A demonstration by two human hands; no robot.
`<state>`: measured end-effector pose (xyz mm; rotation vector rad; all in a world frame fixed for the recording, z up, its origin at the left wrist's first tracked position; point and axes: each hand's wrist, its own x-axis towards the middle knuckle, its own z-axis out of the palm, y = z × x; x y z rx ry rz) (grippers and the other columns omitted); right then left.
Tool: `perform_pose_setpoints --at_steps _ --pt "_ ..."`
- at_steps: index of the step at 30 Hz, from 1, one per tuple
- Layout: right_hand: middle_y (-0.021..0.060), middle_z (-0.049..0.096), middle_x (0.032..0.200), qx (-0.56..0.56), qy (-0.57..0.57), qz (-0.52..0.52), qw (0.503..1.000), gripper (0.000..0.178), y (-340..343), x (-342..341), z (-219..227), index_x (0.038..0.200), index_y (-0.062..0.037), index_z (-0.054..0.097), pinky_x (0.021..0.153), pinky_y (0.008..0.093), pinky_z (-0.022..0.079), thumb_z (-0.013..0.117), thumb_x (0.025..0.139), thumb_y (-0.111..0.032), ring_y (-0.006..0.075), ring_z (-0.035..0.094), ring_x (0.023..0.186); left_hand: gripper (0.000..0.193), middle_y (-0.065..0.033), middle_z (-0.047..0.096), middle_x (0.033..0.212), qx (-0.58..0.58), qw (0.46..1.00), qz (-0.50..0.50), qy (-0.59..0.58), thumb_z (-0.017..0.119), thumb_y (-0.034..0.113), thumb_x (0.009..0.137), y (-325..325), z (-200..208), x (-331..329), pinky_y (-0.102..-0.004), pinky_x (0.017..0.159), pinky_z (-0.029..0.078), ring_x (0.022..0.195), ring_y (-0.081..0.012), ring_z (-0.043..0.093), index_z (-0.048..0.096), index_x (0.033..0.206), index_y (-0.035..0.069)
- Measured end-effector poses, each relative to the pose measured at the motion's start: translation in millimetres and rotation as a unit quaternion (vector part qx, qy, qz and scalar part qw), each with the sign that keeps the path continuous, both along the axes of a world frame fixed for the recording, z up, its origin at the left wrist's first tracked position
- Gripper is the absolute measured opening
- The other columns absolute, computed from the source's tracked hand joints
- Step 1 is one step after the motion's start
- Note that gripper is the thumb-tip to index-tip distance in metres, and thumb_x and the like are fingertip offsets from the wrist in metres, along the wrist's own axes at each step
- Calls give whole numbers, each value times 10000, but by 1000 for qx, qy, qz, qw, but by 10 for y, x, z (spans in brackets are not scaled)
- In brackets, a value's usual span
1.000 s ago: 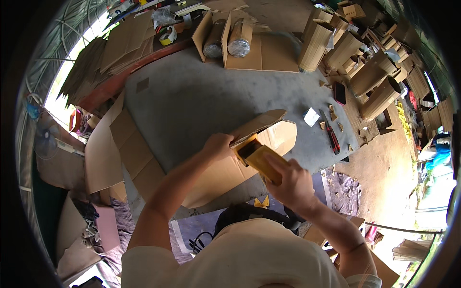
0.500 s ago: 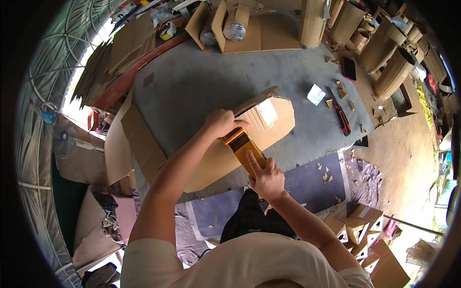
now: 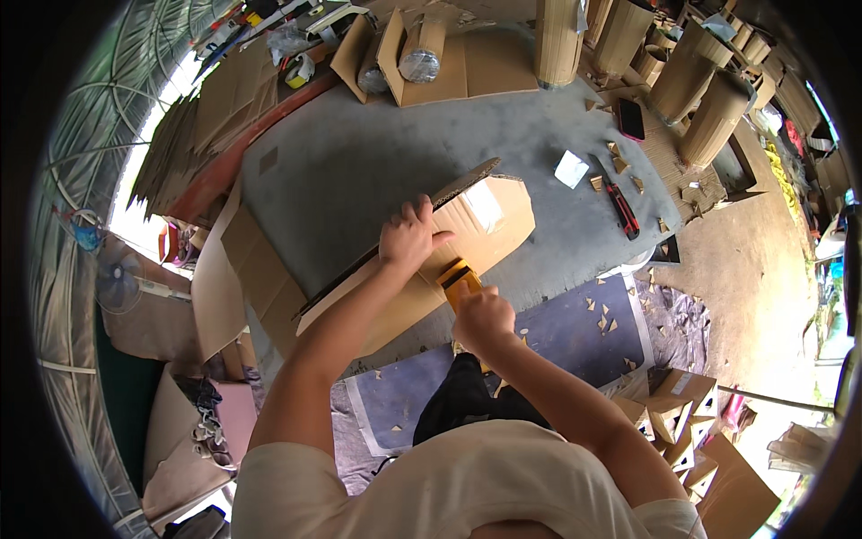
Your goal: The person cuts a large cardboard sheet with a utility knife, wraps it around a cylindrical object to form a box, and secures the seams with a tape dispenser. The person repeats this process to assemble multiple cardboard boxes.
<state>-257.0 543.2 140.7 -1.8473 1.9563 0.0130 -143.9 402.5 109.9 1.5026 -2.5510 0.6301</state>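
Observation:
A creased brown cardboard sheet (image 3: 386, 323) lies across the near side of the grey table, its far flap folded up along a long edge. My left hand (image 3: 409, 237) straddles that raised edge, fingers over the flap and thumb on the inner face. Near the sheet's front edge, my right hand (image 3: 486, 320) is wrapped round a yellow, boxy hand tool (image 3: 460, 278) with a dark slot at its far end. The tool's lower part is hidden by the hand, and its exact kind cannot be made out. A whitish label (image 3: 484, 207) shows on the sheet's right end.
On the grey table (image 3: 332, 148) lie a red-and-black utility knife (image 3: 622, 208), a white paper square (image 3: 570, 169) and small cardboard scraps. A phone (image 3: 630, 119) rests at the right edge. Tall cardboard tubes (image 3: 558, 45) stand at the back. A fan (image 3: 119, 274) is at the left.
The yellow tool has drawn back from the left hand toward me, still in my right hand. My left hand has shifted along the flap, its fingers now showing above the edge.

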Motion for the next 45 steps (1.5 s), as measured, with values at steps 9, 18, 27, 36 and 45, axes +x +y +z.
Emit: perform_pose_setpoints --at_steps 9,18,27,36,45 --pt "136 555 798 -77 127 -23 989 230 -82 108 -661 928 -29 591 448 389 474 551 730 -139 269 605 659 804 -151 492 1064 -55 997 -44 -21 496 613 744 94 -6 -90 -358 677 477 831 -233 550 348 1307 59" --pt "120 504 760 -284 -172 -26 943 610 1005 -404 622 1191 -231 543 487 330 496 707 607 -162 242 569 586 442 -144 589 1011 557 501 75 658 564 376 839 1288 249 449 -340 799 485 918 -209 585 563 1062 -7" --pt "104 450 757 -381 -211 62 898 747 929 335 626 1226 -242 516 467 327 484 717 521 -98 234 503 527 246 -102 636 851 594 302 121 736 556 140 857 1170 851 1172 -265 656 524 723 -152 631 597 963 -78" --pt "108 466 725 -301 -131 -42 944 691 730 836 656 1193 -138 549 488 335 466 685 525 -24 241 479 525 224 -158 642 791 558 574 80 594 567 157 845 -444 872 1639 -294 605 542 697 -220 653 600 892 -60" --pt "80 426 707 -291 -48 -60 954 692 298 1065 682 1196 -228 552 458 318 484 682 532 -86 210 491 499 112 -101 652 696 533 625 48 568 640 81 757 -900 297 1526 -229 514 515 615 -163 649 657 774 -28"
